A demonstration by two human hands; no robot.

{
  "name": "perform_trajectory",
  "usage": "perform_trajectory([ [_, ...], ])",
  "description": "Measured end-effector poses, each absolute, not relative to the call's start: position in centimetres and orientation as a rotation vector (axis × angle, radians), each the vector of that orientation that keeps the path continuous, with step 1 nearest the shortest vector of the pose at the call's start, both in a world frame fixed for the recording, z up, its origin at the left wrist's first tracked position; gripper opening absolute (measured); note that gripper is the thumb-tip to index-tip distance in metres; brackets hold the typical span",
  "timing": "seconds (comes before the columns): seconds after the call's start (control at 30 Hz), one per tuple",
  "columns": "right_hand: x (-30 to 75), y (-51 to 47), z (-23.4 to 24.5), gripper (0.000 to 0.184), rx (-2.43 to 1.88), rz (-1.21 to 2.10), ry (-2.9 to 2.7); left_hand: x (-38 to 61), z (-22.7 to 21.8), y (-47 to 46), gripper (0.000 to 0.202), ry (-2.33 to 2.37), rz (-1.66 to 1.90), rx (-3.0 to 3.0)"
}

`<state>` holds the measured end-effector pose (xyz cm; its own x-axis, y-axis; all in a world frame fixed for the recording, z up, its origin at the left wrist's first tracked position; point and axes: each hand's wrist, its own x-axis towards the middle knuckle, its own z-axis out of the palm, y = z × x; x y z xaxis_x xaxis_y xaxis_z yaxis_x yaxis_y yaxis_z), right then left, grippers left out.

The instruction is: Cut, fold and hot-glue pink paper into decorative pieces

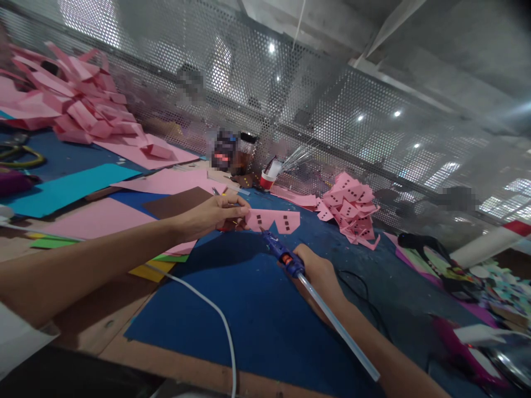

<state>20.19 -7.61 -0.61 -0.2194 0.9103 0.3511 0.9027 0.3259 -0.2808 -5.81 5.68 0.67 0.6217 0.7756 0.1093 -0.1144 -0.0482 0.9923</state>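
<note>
Near the centre of the worktop (89, 315), held a pink cutout (271, 219) by its left end, clamped in the pinched grip of the left hand (224, 213). Held a blue glue gun (286, 256) in the wrapped grip of the right hand (317, 268), with nozzle (264, 233) at the cutout's near side; could not verify contact. Judged work partway: saw dark squares (286, 223) on the held cutout, a heap of marked cutouts (348, 204) at right and a pile of plain pink pieces (83, 105), presumably remaining, at far left. Noted a blue sheet (249, 326) at near centre, coloured sheets (74, 190) at left. Faced a perforated screen (290, 94) at far side, below a grey ceiling (468, 55).
</note>
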Motion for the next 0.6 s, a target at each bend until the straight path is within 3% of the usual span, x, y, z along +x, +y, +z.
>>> perform_trajectory([
  [0.6, 20.16, -7.63, -0.46, 0.008, -1.623, 0.004, -2.140, -5.70, 0.61, 5.73, 0.018, 0.585, 0.805, 1.435],
])
